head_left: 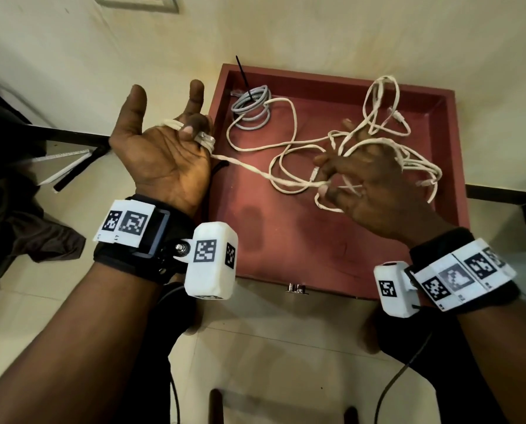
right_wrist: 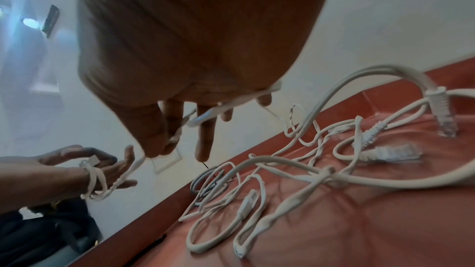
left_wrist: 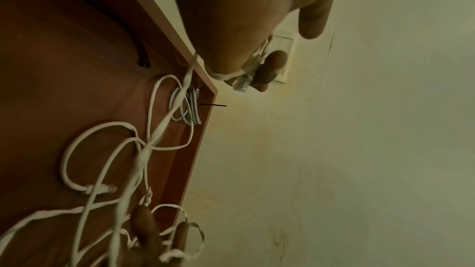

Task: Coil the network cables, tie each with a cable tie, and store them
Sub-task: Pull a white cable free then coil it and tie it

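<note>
My left hand is palm up, left of the red tray. Its middle fingers curl over a white network cable wound round them, with the clear plug at the fingertips. That cable runs taut across the tray to my right hand, which pinches it between thumb and forefinger; more white loops drape over its spread fingers. A tangle of white cables lies in the tray's far right. A grey coiled cable, bound with a black cable tie, rests in the back-left corner.
The tray sits on a pale tiled floor against a cream wall. Dark cloth and a folding ruler lie to the left. A metal latch marks the tray's near edge. A black wire trails by my legs.
</note>
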